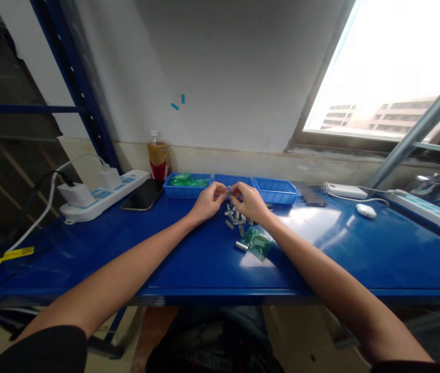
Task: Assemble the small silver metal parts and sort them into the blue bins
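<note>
My left hand and my right hand meet over the blue table, fingertips pinched together on a small metal part between them. Just below the hands lies a loose pile of several small silver metal pieces. A small green plastic bag with more parts rests on the table near my right wrist. One silver piece lies beside the bag.
Three blue bins stand along the wall: the left one holds green bags, the right one looks bare. A phone, a white power strip with chargers, a drink bottle and a white mouse also sit on the table.
</note>
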A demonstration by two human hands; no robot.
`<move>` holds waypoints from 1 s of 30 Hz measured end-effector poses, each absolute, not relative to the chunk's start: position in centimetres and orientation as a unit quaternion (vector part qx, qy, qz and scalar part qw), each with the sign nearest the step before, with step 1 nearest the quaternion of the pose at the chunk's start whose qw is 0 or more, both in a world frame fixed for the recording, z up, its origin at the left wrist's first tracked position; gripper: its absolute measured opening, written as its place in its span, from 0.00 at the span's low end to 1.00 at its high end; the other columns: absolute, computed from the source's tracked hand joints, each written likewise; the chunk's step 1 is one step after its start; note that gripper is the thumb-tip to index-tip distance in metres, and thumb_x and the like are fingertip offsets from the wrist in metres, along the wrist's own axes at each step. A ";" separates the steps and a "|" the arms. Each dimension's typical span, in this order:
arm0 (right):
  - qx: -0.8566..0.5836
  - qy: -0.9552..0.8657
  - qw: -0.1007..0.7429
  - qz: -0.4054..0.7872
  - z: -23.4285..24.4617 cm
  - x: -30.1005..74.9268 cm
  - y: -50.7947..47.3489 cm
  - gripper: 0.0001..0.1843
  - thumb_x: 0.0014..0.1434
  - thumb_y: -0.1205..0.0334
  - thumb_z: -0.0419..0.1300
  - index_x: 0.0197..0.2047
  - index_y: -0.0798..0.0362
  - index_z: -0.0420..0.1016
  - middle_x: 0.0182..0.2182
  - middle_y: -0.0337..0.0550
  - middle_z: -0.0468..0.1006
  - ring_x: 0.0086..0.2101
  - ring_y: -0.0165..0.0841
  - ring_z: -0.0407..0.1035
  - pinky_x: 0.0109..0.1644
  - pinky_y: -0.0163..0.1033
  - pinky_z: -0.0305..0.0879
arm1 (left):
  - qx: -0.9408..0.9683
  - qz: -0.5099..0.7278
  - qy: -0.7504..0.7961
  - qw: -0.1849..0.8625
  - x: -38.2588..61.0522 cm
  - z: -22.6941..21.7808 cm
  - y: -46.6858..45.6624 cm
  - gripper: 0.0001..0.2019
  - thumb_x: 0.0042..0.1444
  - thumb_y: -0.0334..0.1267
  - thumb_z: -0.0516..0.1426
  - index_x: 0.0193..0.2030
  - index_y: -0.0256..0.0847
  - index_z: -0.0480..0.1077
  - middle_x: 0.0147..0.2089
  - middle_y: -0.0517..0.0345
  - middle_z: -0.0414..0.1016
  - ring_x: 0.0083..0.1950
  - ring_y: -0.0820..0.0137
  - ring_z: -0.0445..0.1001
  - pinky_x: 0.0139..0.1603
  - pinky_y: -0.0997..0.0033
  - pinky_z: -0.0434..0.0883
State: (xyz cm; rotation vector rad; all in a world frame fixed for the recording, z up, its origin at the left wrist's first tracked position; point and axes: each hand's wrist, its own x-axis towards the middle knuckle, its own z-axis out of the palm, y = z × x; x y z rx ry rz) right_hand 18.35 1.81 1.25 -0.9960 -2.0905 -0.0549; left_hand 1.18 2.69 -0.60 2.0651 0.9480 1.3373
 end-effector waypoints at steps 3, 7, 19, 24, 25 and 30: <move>-0.449 -0.777 0.429 -0.108 1.9 19.4 2.8 0.03 0.56 0.68 0.55 0.35 0.54 0.69 0.32 0.46 0.72 0.35 0.37 0.66 0.42 0.40 0.62 | 0.857 0.370 0.318 0.167 0.5 -0.3 2.8 0.10 0.55 0.27 0.52 0.43 0.36 0.69 0.43 0.50 0.73 0.45 0.67 0.72 0.50 0.66 0.69; -0.477 -0.749 0.438 -0.142 2.0 20.2 3.1 0.06 0.59 0.64 0.54 0.35 0.54 0.71 0.34 0.50 0.71 0.38 0.40 0.65 0.44 0.43 0.62 | 0.931 0.234 0.258 0.111 -0.4 0.0 3.0 0.10 0.55 0.28 0.53 0.40 0.39 0.73 0.46 0.51 0.72 0.49 0.65 0.70 0.54 0.65 0.65; -0.327 -0.875 0.353 -0.046 1.4 17.5 0.2 0.11 0.54 0.69 0.57 0.42 0.54 0.71 0.33 0.44 0.72 0.35 0.35 0.66 0.41 0.38 0.62 | 0.694 0.445 0.319 0.467 0.0 -0.3 3.1 0.24 0.47 0.48 0.63 0.43 0.38 0.59 0.33 0.59 0.72 0.34 0.72 0.71 0.37 0.73 0.66; -0.367 -0.858 0.349 -0.087 2.4 18.6 0.6 0.06 0.56 0.65 0.56 0.38 0.53 0.72 0.33 0.44 0.73 0.35 0.35 0.66 0.42 0.38 0.61 | 0.728 0.411 0.393 0.383 0.0 0.2 2.7 0.20 0.52 0.51 0.58 0.43 0.37 0.63 0.33 0.57 0.73 0.33 0.71 0.70 0.33 0.73 0.65; -0.393 -0.842 0.354 -0.109 2.6 19.0 0.9 0.07 0.57 0.64 0.56 0.39 0.53 0.72 0.34 0.45 0.74 0.37 0.36 0.66 0.43 0.39 0.61 | 0.747 0.396 0.416 0.335 0.0 0.4 2.6 0.19 0.53 0.51 0.57 0.42 0.37 0.65 0.32 0.57 0.73 0.32 0.71 0.70 0.32 0.73 0.65; -0.528 -0.753 0.347 -0.183 3.2 21.0 2.7 0.14 0.60 0.60 0.54 0.47 0.53 0.74 0.37 0.51 0.74 0.41 0.42 0.65 0.46 0.44 0.61 | 0.830 0.284 0.442 0.184 -0.3 1.2 1.9 0.16 0.49 0.50 0.59 0.36 0.38 0.73 0.29 0.57 0.74 0.30 0.69 0.70 0.31 0.72 0.64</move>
